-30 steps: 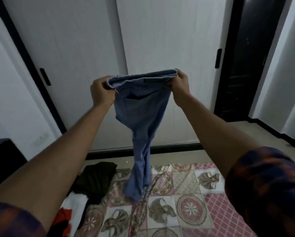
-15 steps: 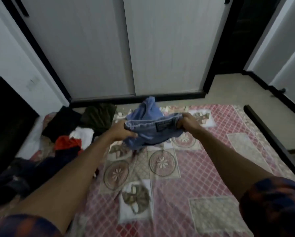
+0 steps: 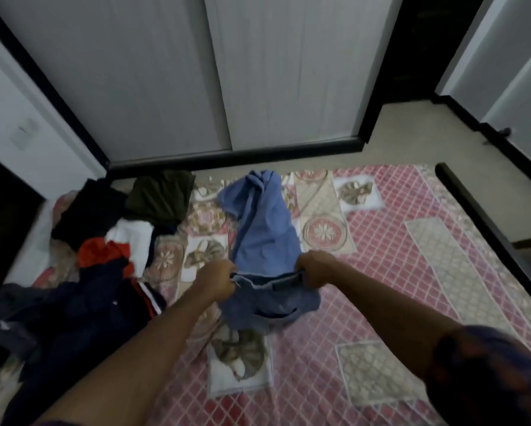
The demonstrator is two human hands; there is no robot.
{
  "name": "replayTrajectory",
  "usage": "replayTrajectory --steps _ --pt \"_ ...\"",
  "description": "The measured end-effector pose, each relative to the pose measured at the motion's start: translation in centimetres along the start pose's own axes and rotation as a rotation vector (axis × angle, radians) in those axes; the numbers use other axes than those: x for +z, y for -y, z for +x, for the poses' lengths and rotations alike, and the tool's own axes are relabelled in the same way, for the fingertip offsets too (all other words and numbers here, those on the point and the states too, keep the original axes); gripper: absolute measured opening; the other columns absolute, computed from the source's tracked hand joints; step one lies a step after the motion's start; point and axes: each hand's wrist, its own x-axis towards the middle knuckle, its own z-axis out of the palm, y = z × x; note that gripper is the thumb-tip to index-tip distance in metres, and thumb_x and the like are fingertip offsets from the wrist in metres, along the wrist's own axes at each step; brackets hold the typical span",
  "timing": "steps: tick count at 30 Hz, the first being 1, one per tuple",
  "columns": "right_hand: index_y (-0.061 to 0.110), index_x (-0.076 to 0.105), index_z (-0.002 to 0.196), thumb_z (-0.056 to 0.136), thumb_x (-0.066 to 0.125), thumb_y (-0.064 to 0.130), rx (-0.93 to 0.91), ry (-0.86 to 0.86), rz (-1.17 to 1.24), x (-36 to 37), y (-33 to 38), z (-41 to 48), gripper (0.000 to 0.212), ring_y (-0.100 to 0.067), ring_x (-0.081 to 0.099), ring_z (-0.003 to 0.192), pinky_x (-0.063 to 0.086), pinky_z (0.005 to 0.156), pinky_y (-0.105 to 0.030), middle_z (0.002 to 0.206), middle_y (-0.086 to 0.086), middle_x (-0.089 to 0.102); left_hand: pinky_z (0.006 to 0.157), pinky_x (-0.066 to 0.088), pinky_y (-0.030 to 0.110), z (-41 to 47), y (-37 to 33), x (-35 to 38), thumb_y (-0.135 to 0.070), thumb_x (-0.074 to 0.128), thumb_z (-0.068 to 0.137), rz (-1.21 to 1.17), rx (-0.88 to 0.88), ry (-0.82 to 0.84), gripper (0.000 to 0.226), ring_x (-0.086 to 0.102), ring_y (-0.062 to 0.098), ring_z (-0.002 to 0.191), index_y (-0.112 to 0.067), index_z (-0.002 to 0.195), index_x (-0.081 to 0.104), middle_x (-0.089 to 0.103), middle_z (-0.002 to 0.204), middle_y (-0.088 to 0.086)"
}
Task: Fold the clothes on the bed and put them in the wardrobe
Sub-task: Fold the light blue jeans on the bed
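Right of the clothes pile (image 3: 104,256) on the bed (image 3: 411,272), the left hand (image 3: 216,279) pinches one waistband corner of the blue jeans (image 3: 264,238) and the right hand (image 3: 314,269) the other. The denim is probably heavy, limp and grippy, so the waistband is the best hold.

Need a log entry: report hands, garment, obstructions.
Left hand and right hand grip waistband of light blue denim jeans. Legs lie on pink patterned bedspread. Mixed clothes pile left, off the jeans.

No text can be read; the jeans (image 3: 265,238) patch seems blurred.
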Motion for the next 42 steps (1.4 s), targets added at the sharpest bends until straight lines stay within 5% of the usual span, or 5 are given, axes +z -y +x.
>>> replayTrajectory --steps 10,18,32,35,42 --pt "0.009 0.072 0.106 0.088 0.055 0.006 -0.388 -1.679 0.639 -44.4 -4.1 3.5 0.025 -0.007 0.055 0.094 0.044 0.083 -0.019 0.105 -0.002 0.062 0.065 0.033 0.026 14.6 -9.0 -43.5 -0.004 0.051 0.082 -0.229 0.227 -1.460 0.022 0.054 0.026 0.080 -0.007 0.093 0.069 0.058 0.093 0.016" --pt "0.006 0.075 0.107 0.082 0.057 -0.007 -0.505 -1.757 0.481 -48.2 -6.4 -1.1 0.034 -0.012 0.059 0.094 0.042 0.082 -0.008 0.106 -0.007 0.064 0.065 0.040 0.030 10.3 -11.0 -46.3 -0.005 0.047 0.083 -0.007 0.418 -1.528 0.029 0.054 0.029 0.083 -0.011 0.099 0.070 0.055 0.094 0.013" --pt "0.012 0.069 0.079 0.062 0.055 0.007 -0.359 -1.335 0.769 -24.6 -3.7 -4.9 0.023 -0.009 0.055 0.063 0.044 0.058 -0.029 0.065 0.003 0.062 0.058 0.041 0.030 0.7 -6.1 -25.3 -0.003 0.057 0.072 -0.158 0.510 -1.109 0.026 0.054 0.024 0.069 -0.010 0.091 0.073 0.059 0.080 0.006" --pt "-0.002 0.053 0.072 0.058 0.053 0.004 -0.323 -1.201 1.031 -16.0 -1.9 -7.0 0.015 -0.010 0.041 0.059 0.031 0.051 -0.025 0.061 -0.002 0.047 0.059 0.038 0.029 -3.2 -4.5 -18.6 -0.015 0.061 0.073 -0.566 0.490 -0.713 0.006 0.046 0.011 0.061 -0.019 0.069 0.059 0.053 0.063 -0.009" --pt "-0.003 0.057 0.071 0.054 0.050 0.008 -0.123 -0.728 1.190 -0.4 1.9 -10.0 0.021 -0.013 0.049 0.057 0.038 0.055 -0.026 0.063 -0.005 0.054 0.072 0.052 0.018 -11.4 -1.7 -3.2 0.009 0.064 0.084 -0.962 0.253 0.060 0.036 0.067 -0.002 0.083 -0.017 0.108 0.067 0.074 0.086 -0.017"
